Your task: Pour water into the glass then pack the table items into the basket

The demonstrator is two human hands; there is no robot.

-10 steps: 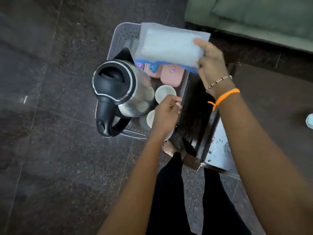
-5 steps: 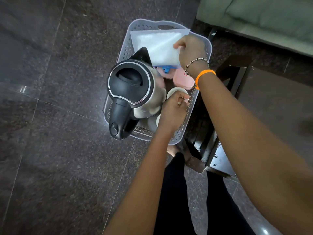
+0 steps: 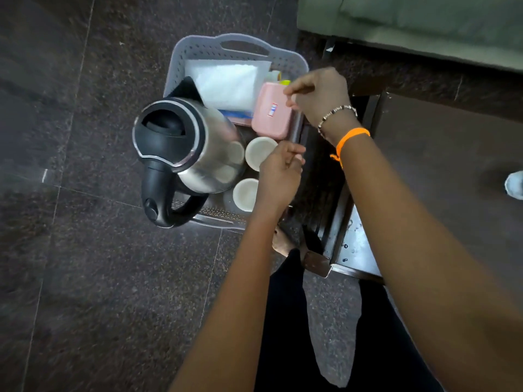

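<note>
A grey perforated basket (image 3: 243, 42) hangs over the dark floor. My left hand (image 3: 280, 171) grips its right rim. Inside stand a steel kettle with a black lid and handle (image 3: 175, 142), two white cups (image 3: 259, 152) (image 3: 244, 193) and a pink box (image 3: 271, 117). A white packet with a blue edge (image 3: 226, 83) lies flat at the basket's far end. My right hand (image 3: 317, 94) hovers over the pink box at the right rim, fingers loosely curled and holding nothing. A yellow-capped item (image 3: 283, 80) peeks out behind the pink box.
A low dark table (image 3: 424, 165) stands to the right of the basket, its metal frame (image 3: 353, 244) near my legs. A green sofa (image 3: 424, 24) fills the top right. My bare foot (image 3: 281, 244) is on the stone floor (image 3: 85, 250) under the basket.
My right hand has laid the white packet into the far end of the basket and let go of it. It now sits over the pink box. The left hand still holds the rim.
</note>
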